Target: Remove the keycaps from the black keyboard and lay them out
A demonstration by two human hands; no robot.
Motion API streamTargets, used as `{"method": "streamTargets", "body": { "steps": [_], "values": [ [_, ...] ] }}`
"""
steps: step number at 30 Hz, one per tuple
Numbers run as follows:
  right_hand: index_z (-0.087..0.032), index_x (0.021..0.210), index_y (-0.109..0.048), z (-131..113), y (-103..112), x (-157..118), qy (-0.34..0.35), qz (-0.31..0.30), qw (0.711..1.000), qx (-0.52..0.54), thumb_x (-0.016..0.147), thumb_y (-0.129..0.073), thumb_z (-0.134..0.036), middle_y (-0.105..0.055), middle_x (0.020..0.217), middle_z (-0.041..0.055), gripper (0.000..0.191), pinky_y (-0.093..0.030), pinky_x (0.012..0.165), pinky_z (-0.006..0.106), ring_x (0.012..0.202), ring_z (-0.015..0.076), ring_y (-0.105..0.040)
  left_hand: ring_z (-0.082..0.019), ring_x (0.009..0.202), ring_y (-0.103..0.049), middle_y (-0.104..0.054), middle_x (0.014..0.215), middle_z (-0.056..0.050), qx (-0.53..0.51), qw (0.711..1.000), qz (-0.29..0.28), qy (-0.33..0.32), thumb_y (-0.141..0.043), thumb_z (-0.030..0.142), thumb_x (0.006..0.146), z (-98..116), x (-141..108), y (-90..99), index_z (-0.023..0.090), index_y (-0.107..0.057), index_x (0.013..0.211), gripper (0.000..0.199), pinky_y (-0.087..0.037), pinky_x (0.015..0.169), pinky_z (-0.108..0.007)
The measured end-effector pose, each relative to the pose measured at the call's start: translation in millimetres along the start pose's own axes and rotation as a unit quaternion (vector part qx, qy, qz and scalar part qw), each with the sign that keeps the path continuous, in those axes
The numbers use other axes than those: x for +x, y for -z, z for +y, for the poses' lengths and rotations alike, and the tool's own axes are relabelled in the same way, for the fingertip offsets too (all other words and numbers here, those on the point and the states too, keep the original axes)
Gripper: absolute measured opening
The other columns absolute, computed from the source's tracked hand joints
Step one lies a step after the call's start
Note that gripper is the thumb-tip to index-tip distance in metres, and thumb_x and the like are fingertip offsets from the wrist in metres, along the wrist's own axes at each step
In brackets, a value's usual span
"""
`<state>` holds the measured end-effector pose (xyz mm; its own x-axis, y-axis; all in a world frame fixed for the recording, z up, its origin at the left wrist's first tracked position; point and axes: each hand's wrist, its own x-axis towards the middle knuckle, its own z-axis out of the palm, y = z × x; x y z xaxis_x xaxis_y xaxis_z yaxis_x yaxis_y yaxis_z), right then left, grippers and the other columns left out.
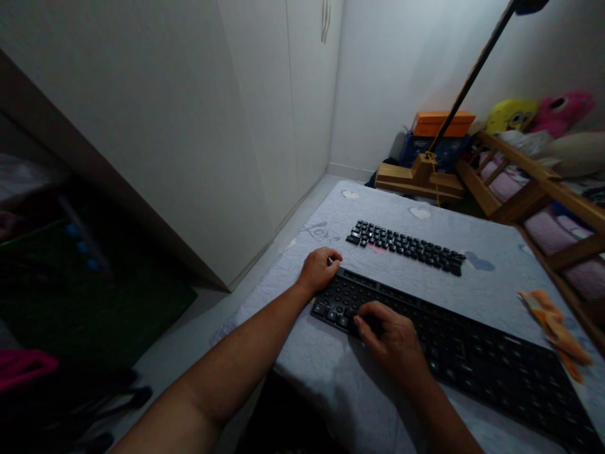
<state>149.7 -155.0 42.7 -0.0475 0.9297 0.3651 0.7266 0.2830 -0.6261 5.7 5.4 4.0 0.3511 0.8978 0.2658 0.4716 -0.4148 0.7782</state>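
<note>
A black keyboard (pixel 466 337) lies slantwise across the cloth-covered table, its near left corner fitted with a few keycaps (pixel 332 316). Most of its left part shows bare key sockets. My left hand (pixel 320 271) is closed on the keyboard's upper left corner, its thumb along the edge. Over the bottom row, my right hand (pixel 390 334) pinches thumb and forefinger at a dark keycap beside the fitted ones; the fingers mostly hide it. Loose black keycaps (pixel 406 244) are laid out in rows on the cloth beyond the keyboard.
A pale quilted cloth (pixel 302 353) covers the table. An orange cloth (pixel 553 325) lies at its right side. Behind stand a wooden base (pixel 418 176) with a slanted dark pole, and an orange box (pixel 442 123). A wardrobe (pixel 189 126) rises at left, a wooden bed rail (pixel 529 165) at right.
</note>
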Motion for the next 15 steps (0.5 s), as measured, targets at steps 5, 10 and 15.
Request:
{"method": "streamTargets", "body": {
  "steps": [5, 10, 15],
  "values": [
    [-0.02, 0.079, -0.063, 2.4, 1.0, 0.9, -0.027, -0.016, 0.999, 0.01, 0.086, -0.057, -0.027, -0.066, 0.069, 0.0003, 0.012, -0.045, 0.057, 0.023, 0.059, 0.0136, -0.061, -0.012, 0.07, -0.06, -0.071, 0.083, -0.001, 0.006, 1.0, -0.002, 0.004, -0.059, 0.012, 0.078, 0.4, -0.1, 0.2, 0.017, -0.072, 0.083, 0.015, -0.05, 0.072, -0.024],
    [-0.02, 0.076, -0.064, 3.5, 0.9, 2.5, -0.077, -0.027, 0.996, 0.033, 0.085, -0.059, -0.03, -0.066, 0.067, 0.0002, 0.015, -0.044, 0.055, 0.023, 0.057, 0.0137, -0.059, -0.013, 0.071, -0.06, -0.071, 0.084, -0.001, 0.009, 1.0, -0.004, 0.0, -0.058, 0.011, 0.078, 0.7, -0.3, 0.6, 0.017, -0.072, 0.083, 0.016, -0.05, 0.073, -0.024],
    [-0.019, 0.075, -0.064, 2.5, 3.7, 7.8, -0.112, -0.051, 0.992, 0.035, 0.084, -0.059, -0.033, -0.063, 0.061, -0.0009, 0.017, -0.04, 0.05, 0.023, 0.051, 0.0129, -0.055, -0.012, 0.07, -0.06, -0.071, 0.085, -0.001, 0.009, 1.0, -0.001, -0.001, -0.058, 0.012, 0.078, 1.8, -1.0, 0.8, 0.017, -0.072, 0.083, 0.015, -0.05, 0.073, -0.024]
  ]
}}
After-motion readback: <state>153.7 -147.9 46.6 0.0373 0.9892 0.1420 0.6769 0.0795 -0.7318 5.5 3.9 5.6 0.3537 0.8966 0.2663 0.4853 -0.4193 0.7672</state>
